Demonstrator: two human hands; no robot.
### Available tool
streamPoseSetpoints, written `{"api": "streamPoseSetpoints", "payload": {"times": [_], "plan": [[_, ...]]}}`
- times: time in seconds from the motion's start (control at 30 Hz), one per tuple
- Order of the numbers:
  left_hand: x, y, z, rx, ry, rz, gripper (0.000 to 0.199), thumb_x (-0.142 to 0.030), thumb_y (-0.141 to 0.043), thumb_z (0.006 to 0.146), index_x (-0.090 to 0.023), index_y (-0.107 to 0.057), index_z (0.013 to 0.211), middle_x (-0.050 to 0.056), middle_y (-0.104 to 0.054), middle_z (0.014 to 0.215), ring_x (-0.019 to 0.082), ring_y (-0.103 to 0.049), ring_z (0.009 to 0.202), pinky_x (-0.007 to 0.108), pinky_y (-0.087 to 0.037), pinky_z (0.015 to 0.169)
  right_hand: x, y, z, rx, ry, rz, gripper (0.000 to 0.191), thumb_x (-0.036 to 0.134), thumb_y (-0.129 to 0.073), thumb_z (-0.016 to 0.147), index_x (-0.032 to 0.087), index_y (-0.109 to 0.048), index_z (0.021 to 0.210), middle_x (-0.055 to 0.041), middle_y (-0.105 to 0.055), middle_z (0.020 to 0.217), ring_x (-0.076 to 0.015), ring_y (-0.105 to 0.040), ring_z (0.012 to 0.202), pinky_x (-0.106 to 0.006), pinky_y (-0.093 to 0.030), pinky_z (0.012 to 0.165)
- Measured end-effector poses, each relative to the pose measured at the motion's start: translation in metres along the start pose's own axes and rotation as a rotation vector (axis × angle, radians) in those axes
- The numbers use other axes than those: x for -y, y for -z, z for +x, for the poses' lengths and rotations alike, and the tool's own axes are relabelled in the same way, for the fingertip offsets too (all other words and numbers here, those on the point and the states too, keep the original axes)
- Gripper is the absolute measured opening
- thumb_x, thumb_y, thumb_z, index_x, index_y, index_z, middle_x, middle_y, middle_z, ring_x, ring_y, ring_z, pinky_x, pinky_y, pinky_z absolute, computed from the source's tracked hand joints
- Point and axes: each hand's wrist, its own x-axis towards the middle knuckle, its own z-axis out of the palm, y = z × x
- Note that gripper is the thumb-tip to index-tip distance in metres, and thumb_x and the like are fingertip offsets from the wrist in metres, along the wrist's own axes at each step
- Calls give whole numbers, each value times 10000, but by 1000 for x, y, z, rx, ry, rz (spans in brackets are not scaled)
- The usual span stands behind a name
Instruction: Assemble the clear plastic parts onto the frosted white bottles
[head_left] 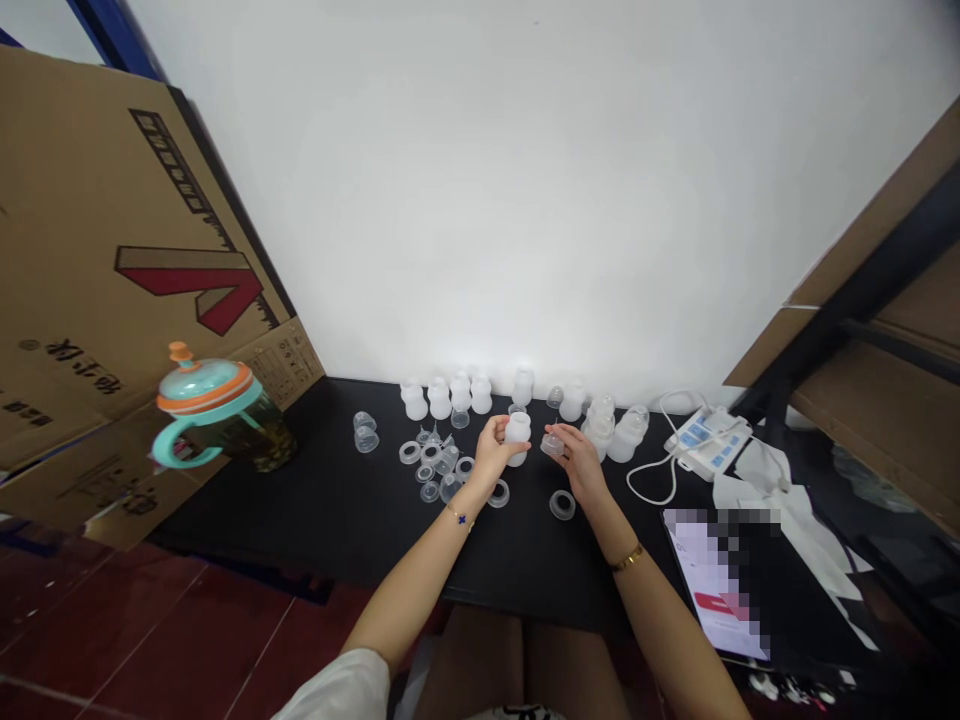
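Observation:
My left hand [495, 450] is closed around a small white baby bottle [517, 430], held upright with its open neck facing up. Just to the right, my right hand [581, 458] pinches a clear bottle nipple [553, 443] by its side, apart from the bottle. Below that hand a clear ring [562, 505] lies on the black table [337, 520]. Another ring [499, 493] sits by my left wrist. Loose nipples and rings [429, 470] are spread left of my left hand. Several white bottles [439, 398] stand along the wall.
Capped bottles [626, 435] stand together right of my right hand. A power strip [709, 440] with a white cable, crumpled paper [787, 500] and a tablet [720, 590] lie farther right. Clear domed caps [365, 435], a large teal-handled jug [225, 410] and a cardboard box [112, 250] are left.

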Motion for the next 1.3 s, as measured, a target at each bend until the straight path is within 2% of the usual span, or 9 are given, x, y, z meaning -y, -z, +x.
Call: {"api": "streamPoseSetpoints", "payload": {"times": [0.1,0.23,0.3,0.37,0.5,0.6,0.93,1.1,1.3], "plan": [[0,-1,0,12,5,-4,635,-198,-951,442,-185,-607,976,81,-724,1034,226,-696,928,363,-536,858,0,-3,-3,-29,119,-137,357,460,-869,657,218,-784,906,-72,-773,1046,-251,-700,946,-328,-557,727],[0,-1,-1,37,1,13,616,-214,-934,478,-188,-604,996,81,-721,1034,226,-689,922,357,-530,840,0,-5,-8,-74,414,-283,296,477,-809,730,219,-792,874,-60,-764,960,-249,-686,928,-360,-546,792],[1,-1,-2,51,-39,85,578,-179,-913,498,-193,-608,990,70,-720,1034,222,-684,928,361,-518,867,1,-5,-10,-122,517,-322,284,481,-782,767,220,-785,879,-61,-756,969,-241,-679,921,-356,-544,788],[1,-1,-3,50,-115,210,534,-135,-882,526,-200,-622,988,54,-715,1039,218,-673,946,366,-499,906,2,-5,-12,-165,555,-306,285,484,-764,791,223,-774,905,-63,-754,983,-238,-680,926,-350,-545,787],[-3,-1,-11,51,-287,474,503,-99,-825,593,-229,-658,1049,43,-693,1093,237,-638,1020,382,-472,962,4,-6,-12,-196,546,-201,287,484,-750,809,228,-731,938,-57,-760,957,-238,-697,939,-353,-546,838],[-7,-2,-17,84,-356,582,493,-68,-778,616,-247,-672,1063,45,-691,1094,253,-637,1022,393,-470,965,3,-8,-10,-160,527,-144,293,487,-749,811,234,-693,947,-59,-763,979,-243,-705,976,-361,-549,875],[-16,-5,-26,193,-451,739,488,-111,-728,689,-258,-649,1148,52,-678,1160,272,-634,1097,402,-461,983,-4,-7,-6,-33,431,-76,310,517,-723,833,252,-622,959,-59,-764,1079,-233,-708,1035,-357,-571,850],[-16,-6,-27,228,-486,827,492,-141,-721,723,-247,-622,1193,69,-665,1211,287,-618,1158,420,-442,1012,-2,-8,-7,-38,395,-51,330,516,-753,790,250,-621,933,-60,-765,1049,-236,-709,1010,-366,-574,856],[-14,-7,-27,250,-513,801,506,-144,-723,719,-253,-626,1204,73,-665,1225,293,-610,1183,424,-437,1032,-1,-9,-7,-30,389,-68,330,524,-744,795,252,-616,928,-63,-764,1037,-249,-705,1024,-374,-574,856]]}}
